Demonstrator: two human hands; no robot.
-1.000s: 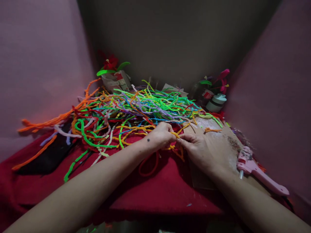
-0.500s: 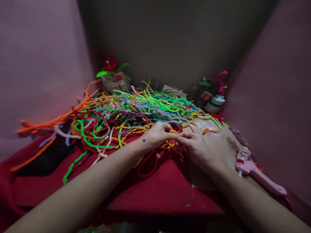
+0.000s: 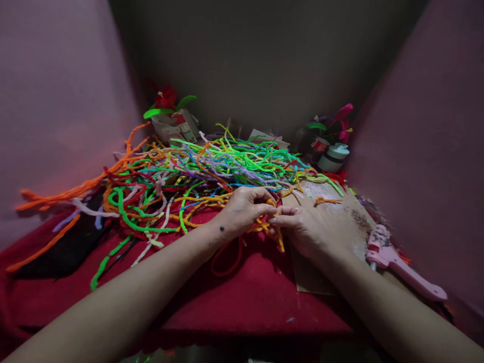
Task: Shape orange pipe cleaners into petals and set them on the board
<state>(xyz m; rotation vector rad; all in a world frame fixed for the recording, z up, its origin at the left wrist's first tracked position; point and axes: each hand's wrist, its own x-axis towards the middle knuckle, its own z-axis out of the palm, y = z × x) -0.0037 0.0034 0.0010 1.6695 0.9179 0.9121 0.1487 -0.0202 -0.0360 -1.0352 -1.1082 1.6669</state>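
The left hand [image 3: 245, 210] is bent inward, thumb and forefinger pinching a yellow-orange stem [image 3: 280, 238]. The right hand [image 3: 308, 229] meets it from the other side, its thumb and forefinger pressed together on the same stem (exactly where the tips close is partly hidden). The stem is between the two hands, above the front middle of the table [image 3: 234, 310], which is draped in red cloth; one end hangs below the fingertips. More yellow-orange strands lie just behind and under the left hand, and a red loop [image 3: 226, 275] rests on the cloth below its wrist.

Beyond the hands spreads a tangled pile [image 3: 242, 161] of fuzzy stems in green, lilac, yellow, blue, red and pink. Orange stems [image 3: 75, 191] stick out of it to the left, above a black item [image 3: 64, 254].

Under the right hand and forearm lies a cardboard sheet [image 3: 312, 277], with a short orange piece [image 3: 327, 200] near its far side. A pink glue gun [image 3: 404, 269] lies to the right of that forearm, nozzle toward the person. At the back stand a red flower [image 3: 166, 97] on the left and, on the right, a pink flower [image 3: 343, 118] behind a pale jar [image 3: 333, 157].
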